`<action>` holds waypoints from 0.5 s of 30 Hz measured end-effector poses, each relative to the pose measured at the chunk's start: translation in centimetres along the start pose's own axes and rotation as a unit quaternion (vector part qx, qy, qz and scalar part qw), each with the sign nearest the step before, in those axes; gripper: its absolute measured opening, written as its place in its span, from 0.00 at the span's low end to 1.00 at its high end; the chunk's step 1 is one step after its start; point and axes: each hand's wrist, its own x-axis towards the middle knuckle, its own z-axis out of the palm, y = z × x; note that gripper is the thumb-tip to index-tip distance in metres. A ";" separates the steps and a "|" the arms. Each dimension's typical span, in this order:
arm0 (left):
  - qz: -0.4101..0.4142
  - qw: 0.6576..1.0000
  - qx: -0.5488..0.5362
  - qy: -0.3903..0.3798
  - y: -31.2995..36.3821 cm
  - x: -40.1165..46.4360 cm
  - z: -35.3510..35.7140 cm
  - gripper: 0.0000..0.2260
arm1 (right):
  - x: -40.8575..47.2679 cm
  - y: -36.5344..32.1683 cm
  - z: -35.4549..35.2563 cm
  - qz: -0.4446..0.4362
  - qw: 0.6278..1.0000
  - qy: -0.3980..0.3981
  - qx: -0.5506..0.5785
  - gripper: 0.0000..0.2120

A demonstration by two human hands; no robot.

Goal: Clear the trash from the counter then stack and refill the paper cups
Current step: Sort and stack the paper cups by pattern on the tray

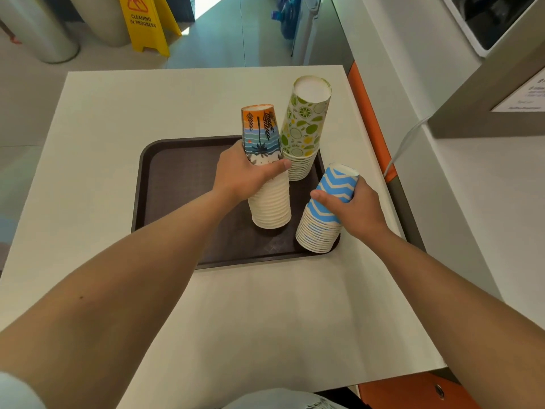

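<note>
Three stacks of upside-down paper cups stand on a brown tray [177, 184] that lies on the white counter [103, 119]. The palm stack [267, 172] is in the middle of the tray, tilted a little toward the camera. The left hand [244, 175] wraps it about halfway up, thumb across the front, and hides the band where the printed top cup meets the white rims below; the fingers behind cannot be seen. The lime stack [306, 125] stands just behind and right of it, seemingly touching it, with its foot partly hidden by the palm stack and the thumb. The chevron stack [327, 208] leans at the tray's near right corner, its base resting on or over the rim; which is hard to tell. The right hand [354, 208] grips it from the right, thumb on the front, covering much of its right side.

Past the counter's far edge a yellow sign [147, 22] stands on the floor beside grey bins [38, 28], its top cut off. An orange strip [368, 119] edges the counter on the right. A blurred notice [528, 95] there is unreadable.
</note>
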 end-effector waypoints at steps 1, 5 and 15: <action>-0.017 1.000 0.000 -0.001 -0.2 0.4 -0.2 0.24 | 0.2 -0.1 0.0 0.002 1.000 -0.003 -0.002 0.33; -0.096 0.995 -0.018 -0.025 -1.2 1.8 -1.1 0.18 | 1.4 -0.7 -0.2 0.017 1.000 -0.012 -0.011 0.28; -0.286 0.932 -0.189 -0.120 -3.8 1.3 -2.0 0.27 | 2.6 -1.8 -1.2 0.075 0.995 -0.037 0.057 0.22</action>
